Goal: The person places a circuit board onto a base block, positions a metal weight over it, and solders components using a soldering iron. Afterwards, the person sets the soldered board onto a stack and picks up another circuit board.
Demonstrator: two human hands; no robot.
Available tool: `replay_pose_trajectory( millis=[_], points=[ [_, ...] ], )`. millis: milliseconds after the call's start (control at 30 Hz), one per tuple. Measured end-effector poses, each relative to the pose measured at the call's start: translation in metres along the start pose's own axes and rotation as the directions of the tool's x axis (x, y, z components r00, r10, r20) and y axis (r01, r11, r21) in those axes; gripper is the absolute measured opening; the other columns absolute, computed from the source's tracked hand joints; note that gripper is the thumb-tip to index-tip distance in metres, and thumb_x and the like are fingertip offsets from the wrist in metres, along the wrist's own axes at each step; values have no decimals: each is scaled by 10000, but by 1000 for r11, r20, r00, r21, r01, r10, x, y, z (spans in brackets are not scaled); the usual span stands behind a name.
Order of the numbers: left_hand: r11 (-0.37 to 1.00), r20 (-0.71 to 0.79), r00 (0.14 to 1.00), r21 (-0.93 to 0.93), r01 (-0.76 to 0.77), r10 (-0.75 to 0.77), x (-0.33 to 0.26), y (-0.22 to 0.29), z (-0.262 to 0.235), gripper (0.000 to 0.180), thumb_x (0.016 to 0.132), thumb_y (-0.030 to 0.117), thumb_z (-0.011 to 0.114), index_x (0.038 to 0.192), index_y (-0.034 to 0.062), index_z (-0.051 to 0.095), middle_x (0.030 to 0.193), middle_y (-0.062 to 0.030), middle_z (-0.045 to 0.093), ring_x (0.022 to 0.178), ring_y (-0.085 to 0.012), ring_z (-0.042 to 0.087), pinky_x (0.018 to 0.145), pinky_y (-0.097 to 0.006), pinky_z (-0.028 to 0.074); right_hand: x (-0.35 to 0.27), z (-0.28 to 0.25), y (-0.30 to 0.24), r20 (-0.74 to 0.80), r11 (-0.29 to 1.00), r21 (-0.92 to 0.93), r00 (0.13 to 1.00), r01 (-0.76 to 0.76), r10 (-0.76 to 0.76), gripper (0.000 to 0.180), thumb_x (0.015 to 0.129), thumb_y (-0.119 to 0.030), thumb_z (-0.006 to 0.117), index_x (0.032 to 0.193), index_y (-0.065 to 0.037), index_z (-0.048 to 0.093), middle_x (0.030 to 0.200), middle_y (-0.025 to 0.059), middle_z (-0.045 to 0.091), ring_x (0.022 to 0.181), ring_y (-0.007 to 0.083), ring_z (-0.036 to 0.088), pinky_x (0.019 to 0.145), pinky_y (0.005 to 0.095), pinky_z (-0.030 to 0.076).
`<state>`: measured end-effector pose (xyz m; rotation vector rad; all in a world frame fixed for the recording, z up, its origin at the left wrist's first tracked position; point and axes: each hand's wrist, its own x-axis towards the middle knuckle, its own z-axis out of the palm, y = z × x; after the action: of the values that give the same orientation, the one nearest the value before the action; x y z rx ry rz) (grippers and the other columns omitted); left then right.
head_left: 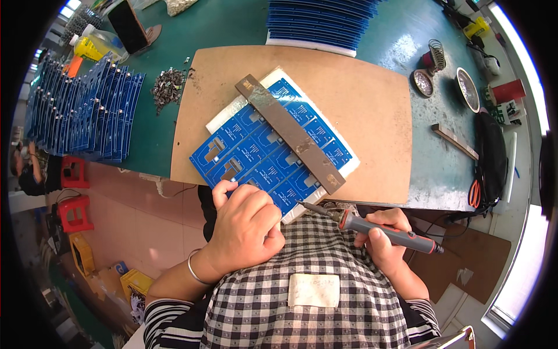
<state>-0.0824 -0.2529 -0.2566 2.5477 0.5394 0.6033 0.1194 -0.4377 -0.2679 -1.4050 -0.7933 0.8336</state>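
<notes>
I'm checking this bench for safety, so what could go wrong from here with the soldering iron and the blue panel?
1. The soldering iron tip sits close to the left hand resting on the blue circuit board panel; a slip could burn fingers.
2. The iron lies over the checked shirt, so it might scorch the fabric.
3. The panel's near corner overhangs the brown work board, so pressing there could tip it despite the metal bar.

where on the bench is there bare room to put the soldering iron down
Bare: brown board right of the blue circuit panel, and green bench above it. Crowded: board stacks, component pile, dishes.
</notes>
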Motion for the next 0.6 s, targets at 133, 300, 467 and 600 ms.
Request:
replay_pose_trajectory(
  millis=[133,300,467,600],
  points=[
    [1000,2,1000,1,1,-1,0,0,0,158,577,57,620,666,127,510,761,-16,510,778,-227,536,852,-434,288,1,2,0,-3,1000,0,1000,2,-2,219,897,-160,665,954,14,544,746,135,676,601,150,662,550,285,545],
    [1000,16,1000,5,14,-14,0,0,1,152,619,62,629,706,124,520,788,-20,497,821,-223,537,878,-461,300,3,2,1,2,1000,-6,1000,2,-2,222,897,-160,665,948,17,541,739,133,675,586,152,661,538,281,542],
    [1000,-14,1000,8,5,-5,1,-2,4,155,607,60,623,693,126,512,777,-23,499,793,-230,531,855,-446,299,5,3,2,23,1000,-24,1000,4,-3,224,899,-164,664,949,15,540,738,134,672,582,153,661,527,272,537],
    [1000,-23,1000,15,0,0,2,-3,5,151,596,67,620,686,127,513,772,-29,510,767,-236,526,828,-429,297,6,4,2,8,1000,23,1000,-13,13,229,900,-170,665,953,13,539,743,129,670,584,152,660,523,272,536]
  ],
)
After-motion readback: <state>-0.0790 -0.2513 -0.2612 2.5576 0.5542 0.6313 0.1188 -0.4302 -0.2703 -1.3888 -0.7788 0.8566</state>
